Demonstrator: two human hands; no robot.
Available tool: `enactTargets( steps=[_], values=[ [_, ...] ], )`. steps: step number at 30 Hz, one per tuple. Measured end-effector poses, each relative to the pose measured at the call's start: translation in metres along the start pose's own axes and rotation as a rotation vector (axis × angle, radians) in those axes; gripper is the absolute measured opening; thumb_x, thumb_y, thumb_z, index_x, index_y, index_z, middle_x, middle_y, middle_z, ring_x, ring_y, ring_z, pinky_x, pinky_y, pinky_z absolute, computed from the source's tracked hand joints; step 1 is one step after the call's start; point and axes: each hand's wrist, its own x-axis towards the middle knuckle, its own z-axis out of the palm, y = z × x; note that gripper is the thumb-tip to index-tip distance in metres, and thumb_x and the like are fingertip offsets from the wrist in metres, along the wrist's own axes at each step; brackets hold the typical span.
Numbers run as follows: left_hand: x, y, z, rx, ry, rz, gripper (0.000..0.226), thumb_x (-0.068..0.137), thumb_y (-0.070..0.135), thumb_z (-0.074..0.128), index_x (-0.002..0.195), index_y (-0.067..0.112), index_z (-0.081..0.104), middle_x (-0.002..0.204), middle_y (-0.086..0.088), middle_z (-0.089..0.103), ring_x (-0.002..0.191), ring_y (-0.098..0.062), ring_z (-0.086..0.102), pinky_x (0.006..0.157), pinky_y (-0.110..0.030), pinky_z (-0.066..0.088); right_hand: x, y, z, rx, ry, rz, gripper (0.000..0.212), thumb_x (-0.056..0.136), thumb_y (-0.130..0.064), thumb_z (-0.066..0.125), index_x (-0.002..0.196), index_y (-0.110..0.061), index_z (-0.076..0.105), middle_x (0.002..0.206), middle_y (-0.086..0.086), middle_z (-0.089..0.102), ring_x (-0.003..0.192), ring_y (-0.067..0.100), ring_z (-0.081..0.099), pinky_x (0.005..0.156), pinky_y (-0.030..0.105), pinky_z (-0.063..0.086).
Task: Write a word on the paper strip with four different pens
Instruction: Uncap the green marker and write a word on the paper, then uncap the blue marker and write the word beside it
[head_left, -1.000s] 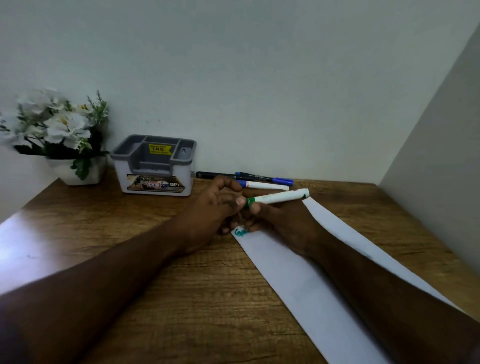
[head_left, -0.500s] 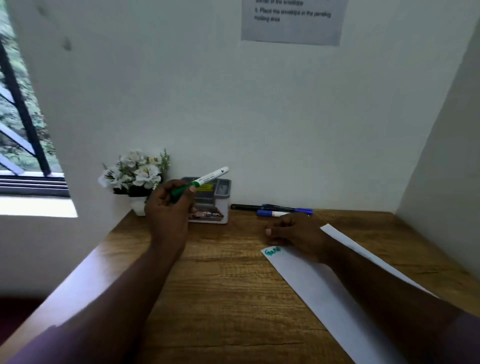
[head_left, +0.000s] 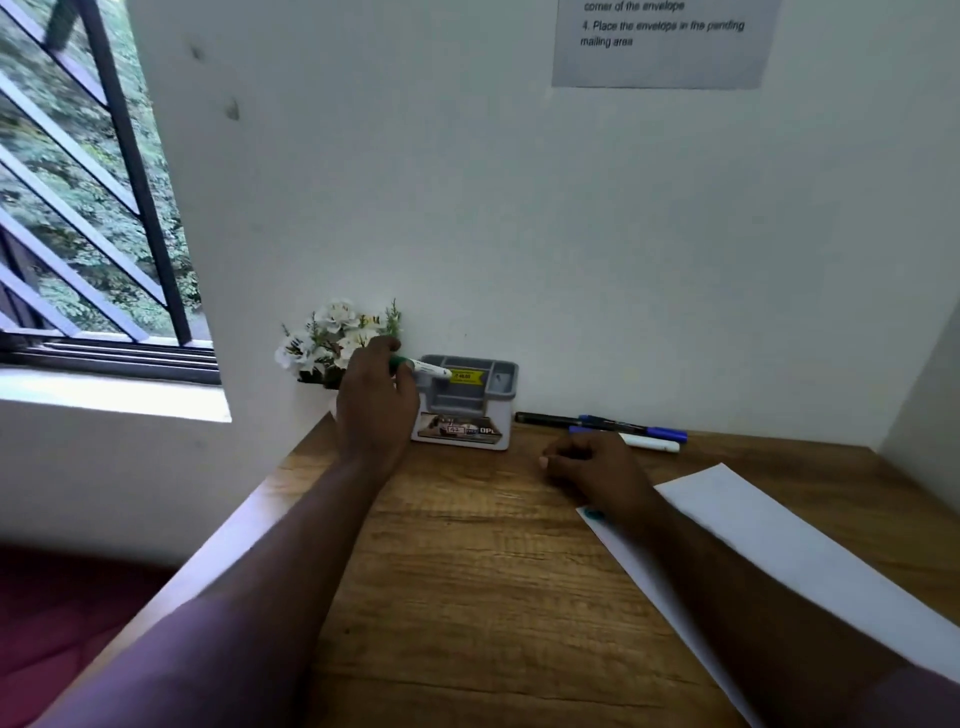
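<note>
My left hand (head_left: 376, 400) grips a green-and-white pen (head_left: 423, 367) and holds it over the left part of the grey pen holder (head_left: 467, 402), white end pointing right. My right hand (head_left: 597, 467) rests on the table with fingers curled and nothing in them, covering the near-left end of the white paper strip (head_left: 769, 540). A bit of green writing (head_left: 594, 514) shows beside my wrist. Three more pens lie by the wall: a black one (head_left: 545, 419), a blue one (head_left: 636, 427) and a white one (head_left: 652, 443).
A pot of white flowers (head_left: 337, 338) stands left of the holder, partly behind my left hand. The wooden table (head_left: 467, 571) ends at a white wall behind and a side wall on the right. A window is at the far left.
My left hand took the green pen from my right hand, then carried it from in front of the flowers to above the holder. My right hand edged forward along the strip.
</note>
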Motion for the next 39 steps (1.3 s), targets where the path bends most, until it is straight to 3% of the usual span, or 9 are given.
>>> enactTargets(
  steps=[7,15,20,22,25,28,31,34,39],
  values=[
    [0.015,0.002,-0.007,0.154,-0.064,0.100,0.027,0.089,0.010,0.051,0.116,0.005,0.053,0.105,-0.021,0.059,0.095,-0.037,0.058,0.078,-0.046,0.051,0.001,0.001,-0.003,-0.011,0.005,-0.013,0.007,0.082,-0.016,0.072,0.089,-0.015,0.076,0.085,0.001,0.076,0.076,0.008,0.070,0.062,0.009,0.052],
    [0.000,-0.004,0.008,0.228,-0.357,0.118,0.074,0.086,-0.002,0.054,0.150,0.012,0.020,0.132,-0.024,0.040,0.113,-0.038,0.049,0.084,-0.044,0.048,0.002,0.003,-0.002,-0.050,0.002,-0.014,0.008,0.082,-0.015,0.072,0.090,-0.018,0.075,0.083,-0.011,0.071,0.069,-0.012,0.063,0.059,0.001,0.045],
    [-0.018,0.017,0.009,0.230,-0.211,0.263,0.058,0.086,0.006,0.057,0.141,0.012,0.038,0.119,-0.022,0.049,0.097,-0.032,0.056,0.069,-0.039,0.052,0.003,0.005,-0.001,-0.060,0.009,-0.024,0.011,0.083,-0.016,0.072,0.093,-0.016,0.075,0.087,-0.003,0.074,0.074,0.000,0.066,0.060,0.005,0.048],
    [-0.036,0.034,0.019,0.129,-0.306,0.334,0.045,0.088,0.010,0.052,0.133,0.011,0.048,0.116,-0.018,0.053,0.098,-0.028,0.058,0.071,-0.033,0.050,0.004,0.003,-0.003,-0.011,0.028,-0.032,0.012,0.084,-0.013,0.070,0.095,-0.011,0.075,0.090,0.005,0.074,0.073,0.004,0.066,0.062,0.009,0.051],
    [-0.062,0.055,0.041,-0.074,-0.479,0.254,0.035,0.091,0.016,0.053,0.125,0.016,0.056,0.113,-0.007,0.057,0.099,-0.018,0.057,0.080,-0.026,0.046,0.013,0.002,-0.017,-0.073,0.171,-0.120,0.017,0.082,-0.010,0.071,0.098,-0.009,0.076,0.096,0.005,0.075,0.086,0.009,0.067,0.082,0.020,0.054],
    [-0.077,0.069,0.067,-0.122,-0.582,0.192,0.027,0.091,0.016,0.053,0.116,0.014,0.063,0.102,-0.004,0.059,0.090,-0.013,0.055,0.082,-0.028,0.048,0.019,0.007,-0.038,-0.254,0.344,-0.157,0.022,0.084,-0.002,0.064,0.104,-0.007,0.073,0.108,0.009,0.073,0.097,0.014,0.063,0.085,0.006,0.041],
    [-0.082,0.077,0.087,-0.177,-0.612,0.079,0.027,0.089,0.016,0.055,0.114,0.016,0.065,0.108,-0.005,0.062,0.093,-0.013,0.057,0.084,-0.027,0.049,0.023,0.024,-0.050,-0.677,0.270,-0.099,0.045,0.088,-0.003,0.053,0.130,-0.018,0.057,0.129,0.007,0.062,0.122,0.023,0.053,0.105,0.031,0.035],
    [-0.085,0.073,0.095,-0.175,-0.661,0.046,0.033,0.088,0.018,0.058,0.121,0.019,0.062,0.114,-0.004,0.059,0.097,-0.011,0.056,0.086,-0.025,0.046,0.026,0.036,-0.049,-1.039,0.090,0.040,0.053,0.093,-0.013,0.044,0.142,-0.029,0.037,0.140,0.004,0.049,0.133,0.025,0.039,0.112,0.057,0.015],
    [-0.085,0.067,0.097,-0.217,-0.650,0.068,0.043,0.088,0.016,0.058,0.130,0.021,0.054,0.126,-0.004,0.053,0.114,-0.017,0.052,0.096,-0.025,0.040,0.027,0.039,-0.042,-1.066,0.142,0.014,0.036,0.092,-0.038,0.049,0.127,-0.028,0.050,0.132,0.005,0.046,0.125,0.028,0.040,0.107,0.052,0.022]
  ],
)
